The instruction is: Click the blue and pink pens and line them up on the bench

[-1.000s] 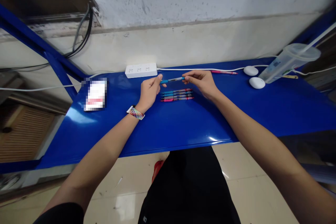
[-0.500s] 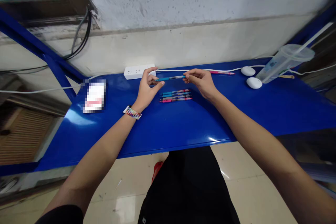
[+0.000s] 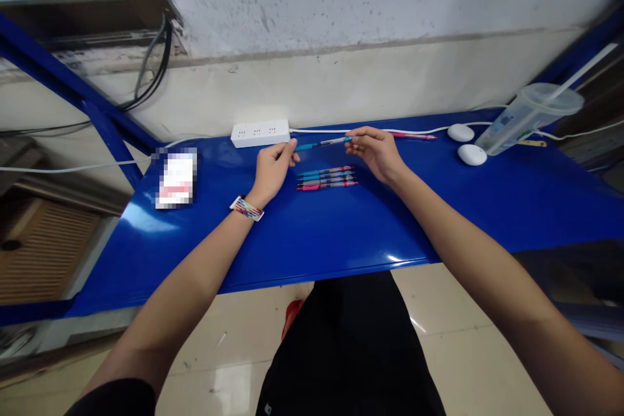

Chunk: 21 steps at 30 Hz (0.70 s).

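A blue pen (image 3: 322,143) with a clear section is held level above the blue table (image 3: 312,240). My left hand (image 3: 273,169) pinches its left end, and my right hand (image 3: 375,153) grips its right end between thumb and fingers. Just below the held pen, several pens (image 3: 326,179) lie side by side on the table, blue ones behind and a pink one (image 3: 309,187) at the front. Another pink pen (image 3: 414,136) rests behind my right hand, near the wall.
A white power strip (image 3: 260,133) sits by the wall, with a white cable running right. Two white rounded objects (image 3: 472,154) lie beside a clear cup (image 3: 529,114) with a straw. At the left is a blurred white packet (image 3: 176,179).
The fingers of my left hand, raised and spread before, have closed on the pen's left end. My right hand and the pen have shifted slightly right.
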{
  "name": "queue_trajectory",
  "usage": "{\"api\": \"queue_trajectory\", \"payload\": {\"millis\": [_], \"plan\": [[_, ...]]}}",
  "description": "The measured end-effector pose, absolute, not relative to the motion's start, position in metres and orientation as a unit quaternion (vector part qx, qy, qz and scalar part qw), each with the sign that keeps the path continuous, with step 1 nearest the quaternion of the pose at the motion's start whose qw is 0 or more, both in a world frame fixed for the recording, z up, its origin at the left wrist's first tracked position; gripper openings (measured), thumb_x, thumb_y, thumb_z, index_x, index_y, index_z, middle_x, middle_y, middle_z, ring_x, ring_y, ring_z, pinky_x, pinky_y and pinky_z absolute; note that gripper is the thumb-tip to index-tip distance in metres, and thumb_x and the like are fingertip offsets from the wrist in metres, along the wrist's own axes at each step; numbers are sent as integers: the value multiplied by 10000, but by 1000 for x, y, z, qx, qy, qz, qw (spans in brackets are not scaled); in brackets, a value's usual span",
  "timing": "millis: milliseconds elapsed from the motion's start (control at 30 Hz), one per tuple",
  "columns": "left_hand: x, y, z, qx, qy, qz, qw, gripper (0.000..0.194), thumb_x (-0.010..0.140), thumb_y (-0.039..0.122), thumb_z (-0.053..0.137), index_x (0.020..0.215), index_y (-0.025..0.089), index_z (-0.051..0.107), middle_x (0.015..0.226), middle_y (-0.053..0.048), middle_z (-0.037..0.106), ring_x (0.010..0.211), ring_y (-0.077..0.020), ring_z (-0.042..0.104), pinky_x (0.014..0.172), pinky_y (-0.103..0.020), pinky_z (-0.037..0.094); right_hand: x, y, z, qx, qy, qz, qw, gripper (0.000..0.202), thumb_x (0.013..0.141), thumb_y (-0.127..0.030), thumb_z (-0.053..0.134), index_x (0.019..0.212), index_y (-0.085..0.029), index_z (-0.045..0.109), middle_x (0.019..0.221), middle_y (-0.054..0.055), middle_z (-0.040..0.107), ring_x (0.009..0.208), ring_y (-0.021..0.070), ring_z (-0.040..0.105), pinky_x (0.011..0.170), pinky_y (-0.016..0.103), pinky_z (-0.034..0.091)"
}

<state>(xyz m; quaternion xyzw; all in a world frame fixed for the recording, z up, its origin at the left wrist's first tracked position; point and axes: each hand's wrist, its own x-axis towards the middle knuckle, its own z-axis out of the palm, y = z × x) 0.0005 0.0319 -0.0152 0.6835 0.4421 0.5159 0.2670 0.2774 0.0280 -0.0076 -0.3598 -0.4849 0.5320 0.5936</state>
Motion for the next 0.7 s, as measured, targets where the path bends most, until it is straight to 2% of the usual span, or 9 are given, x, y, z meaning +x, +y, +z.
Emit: {"api": "queue_trajectory", "payload": {"millis": [167,233,367,700], "plan": [[-1,36,-16,648,412,551,326,180,1007,386,783,916,231,804,805,-29,772,753,-155,722,784,-308,608,281,33,-8,-375,-433,553,605,96,731,-188,776,802,-204,838,750,40,754,736,162,697,758,313,616],[-1,36,-17,632,404,560,353,91,969,313,805,1007,235,829,860,-33,792,788,-160,748,815,-312,632,282,34,-7,-380,-419,551,613,75,736,-188,766,777,-201,827,728,38,736,704,152,673,732,302,606],[-2,37,-18,617,397,570,369,113,935,243,805,1037,243,853,884,-39,810,830,-173,775,830,-321,650,283,34,-7,-389,-410,544,620,53,760,-205,760,766,-206,812,702,25,695,680,144,650,712,294,594],[-2,40,-19,597,394,588,378,169,884,201,818,1039,252,865,956,-49,835,859,-180,768,781,-313,641,284,34,-7,-412,-414,522,622,90,750,-184,734,813,-226,783,704,7,681,720,149,669,738,288,598]]}}
